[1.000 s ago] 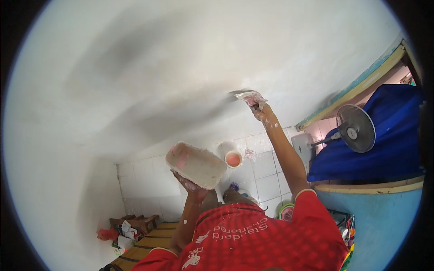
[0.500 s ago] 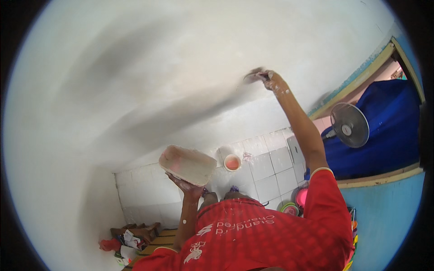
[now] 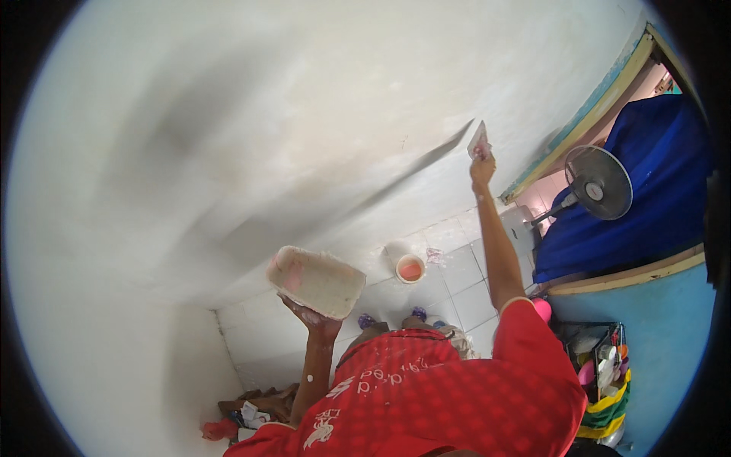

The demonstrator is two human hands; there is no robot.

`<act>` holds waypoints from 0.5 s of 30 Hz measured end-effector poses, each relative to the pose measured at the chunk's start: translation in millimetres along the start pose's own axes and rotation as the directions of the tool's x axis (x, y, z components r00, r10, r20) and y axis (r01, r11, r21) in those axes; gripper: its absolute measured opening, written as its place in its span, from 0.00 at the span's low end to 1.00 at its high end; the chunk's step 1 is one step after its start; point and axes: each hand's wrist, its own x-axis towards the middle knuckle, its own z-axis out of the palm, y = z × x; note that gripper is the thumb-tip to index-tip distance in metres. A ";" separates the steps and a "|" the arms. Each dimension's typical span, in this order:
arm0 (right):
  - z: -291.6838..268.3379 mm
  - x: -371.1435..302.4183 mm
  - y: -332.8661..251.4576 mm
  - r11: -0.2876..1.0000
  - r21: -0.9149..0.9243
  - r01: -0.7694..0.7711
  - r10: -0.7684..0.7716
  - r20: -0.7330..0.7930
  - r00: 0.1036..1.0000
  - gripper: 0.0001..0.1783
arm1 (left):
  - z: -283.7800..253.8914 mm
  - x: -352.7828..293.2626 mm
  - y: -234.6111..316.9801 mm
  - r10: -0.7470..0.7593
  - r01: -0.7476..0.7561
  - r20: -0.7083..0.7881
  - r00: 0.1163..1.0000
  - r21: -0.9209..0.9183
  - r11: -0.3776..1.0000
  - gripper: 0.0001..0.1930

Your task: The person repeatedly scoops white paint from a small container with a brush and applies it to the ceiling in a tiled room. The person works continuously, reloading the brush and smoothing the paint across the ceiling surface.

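Observation:
My left hand (image 3: 313, 317) holds a rectangular off-white tub (image 3: 324, 286) from below, its inside smeared with pale and pinkish paste. Stretched out to the upper right, my right hand (image 3: 483, 169) is closed around a putty knife (image 3: 478, 142) with a flat, pale-smeared blade. The blade points upward and is close to the white wall (image 3: 365, 99), whose surface shows faint beige patches. A dark shadow of the arm and knife falls across it. Whether the blade touches the wall, I cannot tell.
A round container of pinkish liquid (image 3: 410, 269) stands on the tiled floor (image 3: 464, 308) by the wall. At the right are a standing fan (image 3: 599, 184), a blue curtain (image 3: 655, 183) in a doorway and a rack of household items (image 3: 605, 365). Cloths (image 3: 251, 411) lie at lower left.
My right hand has moved right and a little down with the putty knife, whose blade now points up. My left hand still holds the tub in nearly the same place. The view has shifted slightly.

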 end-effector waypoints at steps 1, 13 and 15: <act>21.3 -6.5 4.5 0.980 -0.162 0.116 -0.126 -0.052 0.991 0.19 | 1.3 1.2 1.6 0.000 0.000 0.005 1.000 -0.009 1.000 0.36; 131.0 -252.9 -153.0 0.987 0.146 0.067 -0.116 0.361 0.925 0.19 | -1.1 12.0 -0.3 -0.380 0.288 0.088 0.921 -0.811 0.510 0.44; 116.2 -262.5 -142.8 0.973 0.228 -0.039 -0.049 0.369 0.928 0.16 | -7.6 13.9 -8.5 -0.297 0.234 0.051 0.954 -0.747 0.622 0.44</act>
